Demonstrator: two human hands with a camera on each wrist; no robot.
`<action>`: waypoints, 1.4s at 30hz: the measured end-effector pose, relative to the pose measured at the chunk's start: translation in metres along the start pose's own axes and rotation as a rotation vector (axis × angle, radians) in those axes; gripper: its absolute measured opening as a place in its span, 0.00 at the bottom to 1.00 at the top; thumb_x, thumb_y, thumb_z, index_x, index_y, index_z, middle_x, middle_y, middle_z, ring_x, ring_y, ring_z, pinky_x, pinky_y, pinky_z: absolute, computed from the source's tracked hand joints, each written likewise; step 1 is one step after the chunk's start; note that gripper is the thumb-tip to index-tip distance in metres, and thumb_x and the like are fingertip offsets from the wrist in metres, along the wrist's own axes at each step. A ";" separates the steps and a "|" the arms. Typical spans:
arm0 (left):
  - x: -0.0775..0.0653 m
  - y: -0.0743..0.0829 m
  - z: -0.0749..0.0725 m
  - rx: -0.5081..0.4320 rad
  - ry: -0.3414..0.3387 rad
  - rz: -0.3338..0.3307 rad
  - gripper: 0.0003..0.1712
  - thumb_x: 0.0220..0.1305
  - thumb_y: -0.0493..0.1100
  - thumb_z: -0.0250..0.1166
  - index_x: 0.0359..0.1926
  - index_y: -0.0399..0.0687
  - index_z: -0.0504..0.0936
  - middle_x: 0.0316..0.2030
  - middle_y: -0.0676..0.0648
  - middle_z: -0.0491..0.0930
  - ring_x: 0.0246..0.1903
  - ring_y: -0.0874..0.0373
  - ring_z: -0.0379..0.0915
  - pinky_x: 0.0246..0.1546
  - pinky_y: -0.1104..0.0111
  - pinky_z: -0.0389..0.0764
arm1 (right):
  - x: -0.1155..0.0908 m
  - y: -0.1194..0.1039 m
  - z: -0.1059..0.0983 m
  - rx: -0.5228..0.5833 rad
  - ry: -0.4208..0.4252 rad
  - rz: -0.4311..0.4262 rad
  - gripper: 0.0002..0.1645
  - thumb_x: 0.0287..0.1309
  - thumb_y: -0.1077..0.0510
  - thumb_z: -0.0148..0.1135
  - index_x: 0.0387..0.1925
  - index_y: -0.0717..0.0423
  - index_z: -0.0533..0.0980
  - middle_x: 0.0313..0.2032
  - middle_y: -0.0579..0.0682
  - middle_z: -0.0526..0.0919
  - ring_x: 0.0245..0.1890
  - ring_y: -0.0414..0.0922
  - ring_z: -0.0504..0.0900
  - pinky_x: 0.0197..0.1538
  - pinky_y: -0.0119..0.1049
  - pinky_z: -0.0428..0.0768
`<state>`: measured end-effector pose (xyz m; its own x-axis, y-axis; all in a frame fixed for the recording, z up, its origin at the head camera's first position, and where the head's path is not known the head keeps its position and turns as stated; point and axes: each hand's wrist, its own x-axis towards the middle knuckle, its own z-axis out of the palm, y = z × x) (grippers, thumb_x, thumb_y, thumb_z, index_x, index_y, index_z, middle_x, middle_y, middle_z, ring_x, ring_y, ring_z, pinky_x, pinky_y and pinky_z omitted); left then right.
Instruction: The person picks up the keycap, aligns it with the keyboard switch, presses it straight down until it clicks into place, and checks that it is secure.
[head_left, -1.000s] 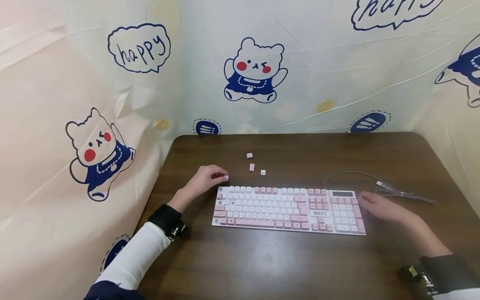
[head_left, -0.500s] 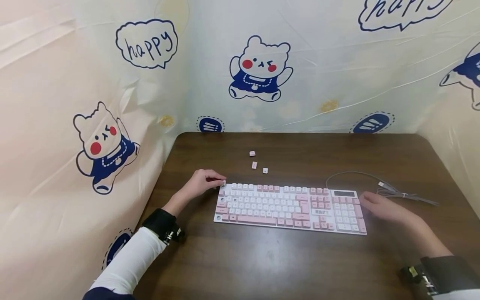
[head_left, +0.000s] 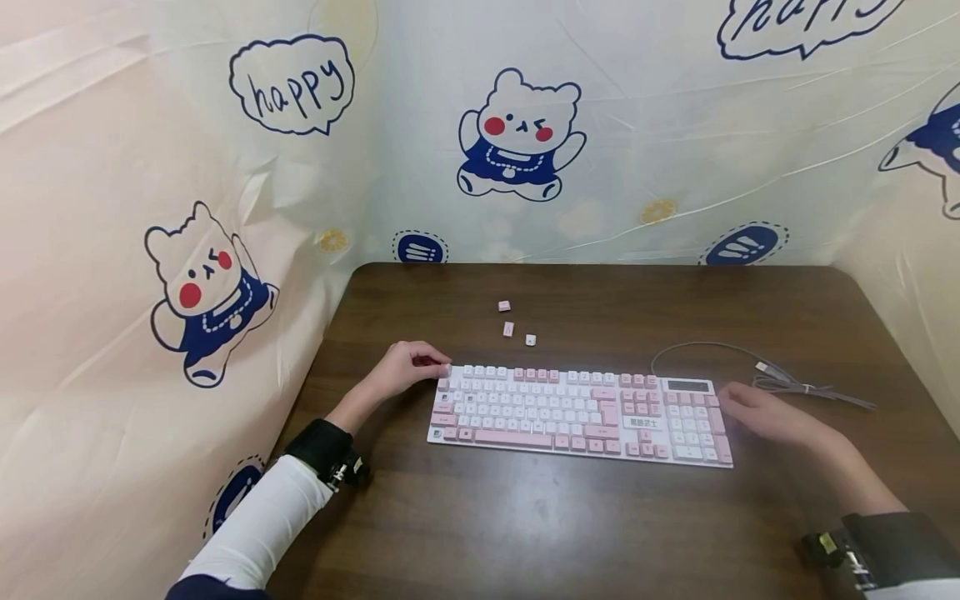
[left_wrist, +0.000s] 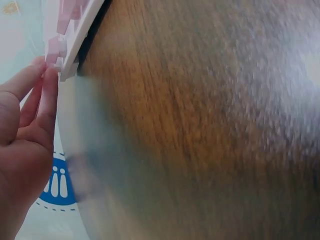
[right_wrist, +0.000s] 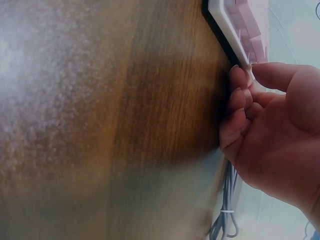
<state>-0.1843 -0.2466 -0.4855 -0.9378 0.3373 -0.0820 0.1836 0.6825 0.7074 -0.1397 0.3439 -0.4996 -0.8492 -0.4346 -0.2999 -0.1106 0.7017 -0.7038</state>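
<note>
A pink and white keyboard (head_left: pixel 547 417) lies across the table. At its far left corner my left hand (head_left: pixel 408 367) pinches a small keycap (head_left: pixel 444 372) between thumb and fingers, right over the corner key spot. In the left wrist view the fingertips (left_wrist: pixel 51 75) partly cover that keycap. My right hand (head_left: pixel 765 414) grips the keyboard's right edge near the far corner. Thumb on top and curled fingers beneath show in the right wrist view. Behind the keyboard lie three loose keycaps: one pink (head_left: pixel 504 307), another pink (head_left: pixel 508 329) and a white one (head_left: pixel 531 340).
A bundled grey cable (head_left: pixel 795 386) with its USB plug (head_left: pixel 765 367) lies behind the right hand. The brown wooden table (head_left: pixel 525 517) meets a cartoon-printed curtain (head_left: pixel 637 125) at the back and sides.
Over the last second my left hand has carried the keycap from beyond the keyboard's far left corner down onto that corner. My right hand has stayed at the right edge.
</note>
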 end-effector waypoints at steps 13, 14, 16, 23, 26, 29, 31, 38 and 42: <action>0.002 -0.008 0.004 -0.215 -0.060 -0.166 0.15 0.59 0.52 0.67 0.42 0.51 0.87 0.42 0.46 0.85 0.38 0.53 0.78 0.42 0.64 0.82 | -0.003 0.000 0.004 0.010 0.017 -0.012 0.18 0.74 0.55 0.44 0.46 0.69 0.70 0.28 0.50 0.72 0.27 0.41 0.70 0.29 0.35 0.71; 0.002 -0.009 0.004 -0.247 -0.063 -0.199 0.16 0.58 0.53 0.68 0.43 0.50 0.88 0.42 0.46 0.85 0.38 0.54 0.79 0.41 0.65 0.83 | -0.003 0.000 0.004 0.012 0.018 -0.010 0.18 0.74 0.55 0.45 0.46 0.69 0.70 0.28 0.50 0.72 0.27 0.41 0.70 0.29 0.35 0.71; 0.002 -0.010 0.004 -0.319 -0.077 -0.265 0.20 0.56 0.54 0.69 0.45 0.49 0.88 0.44 0.44 0.85 0.36 0.54 0.80 0.39 0.67 0.84 | -0.004 0.000 0.004 0.004 0.019 -0.011 0.19 0.74 0.54 0.44 0.46 0.69 0.70 0.28 0.50 0.72 0.27 0.41 0.71 0.29 0.35 0.71; -0.002 -0.008 0.001 -0.483 -0.091 -0.398 0.26 0.54 0.54 0.71 0.51 0.46 0.86 0.49 0.42 0.85 0.35 0.55 0.81 0.38 0.71 0.84 | -0.002 -0.001 0.004 -0.018 0.037 -0.028 0.20 0.74 0.51 0.45 0.46 0.66 0.71 0.31 0.51 0.74 0.30 0.42 0.72 0.32 0.36 0.71; -0.004 -0.006 0.001 -0.447 -0.097 -0.354 0.26 0.56 0.54 0.69 0.52 0.46 0.85 0.50 0.43 0.84 0.39 0.54 0.81 0.39 0.71 0.83 | -0.001 -0.002 0.004 -0.036 0.048 -0.029 0.19 0.74 0.53 0.45 0.45 0.66 0.72 0.31 0.51 0.75 0.31 0.42 0.72 0.32 0.37 0.71; -0.005 -0.006 0.003 -0.418 -0.099 -0.309 0.26 0.58 0.55 0.68 0.53 0.46 0.84 0.51 0.43 0.84 0.40 0.54 0.80 0.41 0.71 0.83 | 0.000 -0.002 0.003 -0.056 0.060 -0.041 0.17 0.73 0.55 0.46 0.44 0.67 0.72 0.31 0.51 0.75 0.31 0.42 0.71 0.32 0.36 0.71; -0.006 -0.007 0.005 -0.403 -0.092 -0.282 0.26 0.59 0.55 0.66 0.54 0.46 0.84 0.51 0.43 0.84 0.41 0.54 0.80 0.41 0.71 0.83 | 0.000 -0.002 0.002 -0.064 0.072 -0.050 0.16 0.73 0.56 0.46 0.43 0.68 0.72 0.31 0.51 0.75 0.31 0.42 0.71 0.32 0.36 0.71; -0.005 -0.006 0.011 -0.336 -0.032 -0.236 0.24 0.62 0.54 0.65 0.55 0.49 0.84 0.51 0.44 0.84 0.42 0.54 0.79 0.43 0.68 0.83 | 0.000 -0.004 -0.001 -0.040 0.072 -0.042 0.16 0.73 0.56 0.45 0.44 0.68 0.71 0.31 0.52 0.75 0.31 0.42 0.71 0.32 0.36 0.71; -0.005 -0.005 0.014 -0.261 -0.034 -0.213 0.21 0.64 0.52 0.64 0.55 0.50 0.84 0.51 0.45 0.84 0.43 0.54 0.78 0.45 0.65 0.82 | -0.001 -0.005 0.003 -0.030 0.070 -0.039 0.16 0.73 0.57 0.44 0.43 0.69 0.71 0.31 0.52 0.74 0.30 0.42 0.70 0.32 0.36 0.70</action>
<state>-0.1766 -0.2424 -0.4989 -0.9358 0.2295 -0.2675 -0.1012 0.5520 0.8277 -0.1365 0.3395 -0.4977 -0.8780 -0.4221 -0.2260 -0.1590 0.7022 -0.6940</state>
